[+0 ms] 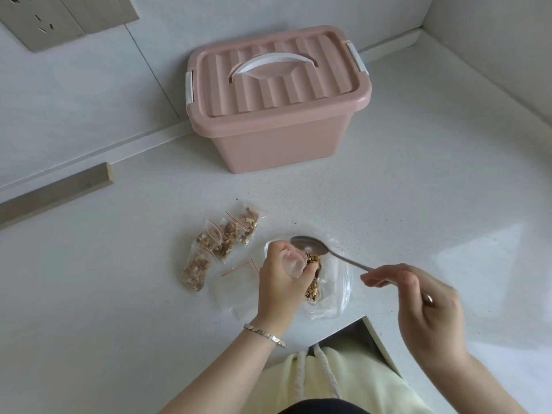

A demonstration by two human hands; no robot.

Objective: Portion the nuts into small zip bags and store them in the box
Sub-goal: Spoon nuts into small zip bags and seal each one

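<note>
My left hand grips a small clear zip bag, its mouth held open above a large clear bag of walnut pieces on the white counter. My right hand holds a metal spoon by the handle; its bowl hovers just over the small bag's mouth and looks empty. Several filled small zip bags with red seals lie in a row to the left. The pink storage box stands at the back with its lid on and latches down.
Empty zip bags with red seal lines lie flat under my left wrist. A wooden strip runs along the wall at left. The counter has a notch at its front edge near my body. Walls close in behind and to the right.
</note>
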